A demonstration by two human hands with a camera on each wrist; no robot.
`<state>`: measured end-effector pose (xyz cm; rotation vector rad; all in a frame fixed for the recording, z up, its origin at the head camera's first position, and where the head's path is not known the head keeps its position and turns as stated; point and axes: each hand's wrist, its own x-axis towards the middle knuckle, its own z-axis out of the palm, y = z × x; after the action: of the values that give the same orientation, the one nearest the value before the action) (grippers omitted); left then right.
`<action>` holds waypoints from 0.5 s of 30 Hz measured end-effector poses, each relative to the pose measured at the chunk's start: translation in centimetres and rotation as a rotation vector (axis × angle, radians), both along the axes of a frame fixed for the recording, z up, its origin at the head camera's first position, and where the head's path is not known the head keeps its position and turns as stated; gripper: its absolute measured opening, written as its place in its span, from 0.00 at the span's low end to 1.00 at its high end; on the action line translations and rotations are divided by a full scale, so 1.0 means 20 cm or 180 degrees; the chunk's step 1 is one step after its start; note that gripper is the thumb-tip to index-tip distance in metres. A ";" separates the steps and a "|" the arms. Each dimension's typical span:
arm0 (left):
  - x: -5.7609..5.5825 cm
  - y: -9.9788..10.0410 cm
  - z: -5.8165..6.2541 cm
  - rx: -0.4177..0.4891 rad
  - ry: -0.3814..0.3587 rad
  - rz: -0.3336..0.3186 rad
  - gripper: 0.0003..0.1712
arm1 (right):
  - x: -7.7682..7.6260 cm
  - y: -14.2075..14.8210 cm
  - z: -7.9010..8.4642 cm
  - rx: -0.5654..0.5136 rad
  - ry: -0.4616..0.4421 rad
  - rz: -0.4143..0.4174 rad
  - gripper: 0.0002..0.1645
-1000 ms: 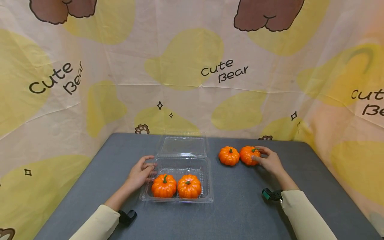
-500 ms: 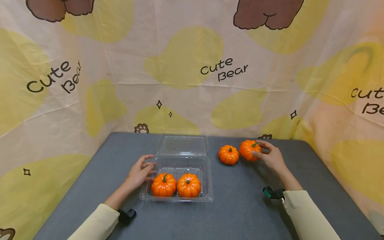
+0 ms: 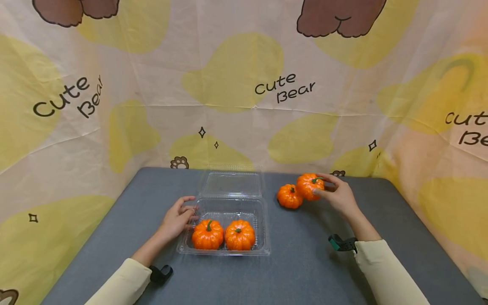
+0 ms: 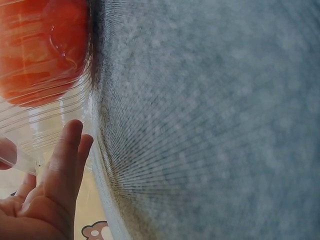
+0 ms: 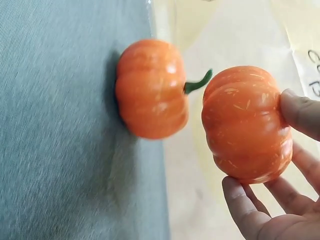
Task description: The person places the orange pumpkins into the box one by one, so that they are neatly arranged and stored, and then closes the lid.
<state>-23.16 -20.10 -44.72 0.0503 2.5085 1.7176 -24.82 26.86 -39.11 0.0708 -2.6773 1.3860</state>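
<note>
In the head view my right hand (image 3: pixel 337 197) holds an orange toy pumpkin (image 3: pixel 309 186) with a green stem, raised off the table. The right wrist view shows the thumb on one side of this pumpkin (image 5: pixel 247 125) and fingers on the other. A second pumpkin (image 3: pixel 288 196) stands on the table just left of it. At the left, a clear plastic clamshell box (image 3: pixel 263 220) lies with its lid (image 3: pixel 232 184) folded back. Two pumpkins, one on the left (image 3: pixel 207 234) and one on the right (image 3: pixel 239 235), sit inside. My left hand (image 3: pixel 177 218) touches the box's left wall, fingers loosely extended.
The grey table (image 3: pixel 305 271) carries everything. Behind it and at both sides hangs a printed cloth (image 3: pixel 236 72) with yellow patches. Black straps, one on the left wrist (image 3: pixel 162 274) and one on the right (image 3: pixel 343 243), stick out beside the sleeves.
My right hand has lifted its pumpkin off the table and moved it slightly left, behind and above the neighbouring pumpkin. The left hand has stayed at the box.
</note>
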 end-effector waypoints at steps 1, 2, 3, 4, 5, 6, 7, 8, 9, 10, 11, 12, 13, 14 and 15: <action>0.00 0.00 0.00 -0.0008 0.0004 -0.0006 0.24 | 0.00 -0.01 0.01 -0.0008 0.0015 0.0020 0.37; 0.00 0.00 0.00 -0.0018 0.0009 -0.0013 0.24 | 0.00 -0.02 0.01 -0.0015 0.0024 0.0040 0.36; 0.00 0.00 0.00 -0.0025 0.0011 -0.0013 0.24 | 0.00 -0.03 0.02 -0.0031 0.0033 0.0062 0.36; 0.00 0.00 0.00 -0.0024 0.0011 -0.0015 0.24 | 0.00 -0.05 0.02 -0.0045 0.0046 0.0087 0.36; 0.00 0.00 0.00 -0.0026 0.0010 -0.0019 0.24 | 0.00 -0.06 0.03 -0.0068 0.0054 0.0111 0.36; 0.00 0.00 0.00 -0.0027 0.0008 -0.0018 0.24 | 0.00 -0.07 0.04 -0.0095 0.0056 0.0135 0.35; 0.00 0.00 0.00 -0.0020 0.0007 -0.0013 0.24 | 0.00 -0.08 0.04 -0.0126 0.0056 0.0160 0.35; 0.00 0.00 0.00 -0.0017 0.0002 -0.0002 0.24 | 0.00 -0.10 0.05 -0.0146 0.0057 0.0184 0.35; 0.00 0.00 0.00 -0.0014 -0.0003 0.0007 0.24 | 0.00 -0.11 0.06 -0.0166 0.0058 0.0205 0.35; 0.00 0.00 0.00 -0.0015 0.0002 0.0001 0.24 | 0.00 -0.13 0.06 -0.0187 0.0058 0.0228 0.35; 0.00 0.01 0.00 -0.0021 0.0007 0.0001 0.24 | 0.00 -0.14 0.07 -0.0209 0.0055 0.0253 0.34; 0.01 0.01 0.00 -0.0017 0.0004 0.0007 0.24 | 0.00 -0.16 0.07 -0.0225 0.0056 0.0277 0.34; 0.01 0.01 0.01 -0.0011 0.0010 0.0006 0.24 | 0.00 -0.17 0.08 -0.0236 0.0066 0.0299 0.34; 0.01 0.01 0.01 -0.0008 0.0014 0.0001 0.24 | 0.00 -0.19 0.08 -0.0243 0.0074 0.0324 0.34; 0.01 0.01 0.01 -0.0006 0.0016 -0.0009 0.25 | 0.00 -0.20 0.09 -0.0256 0.0083 0.0351 0.34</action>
<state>-22.96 -19.99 -44.56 0.0581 2.5123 1.7164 -24.82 22.81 -37.40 0.2302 -2.6292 1.5114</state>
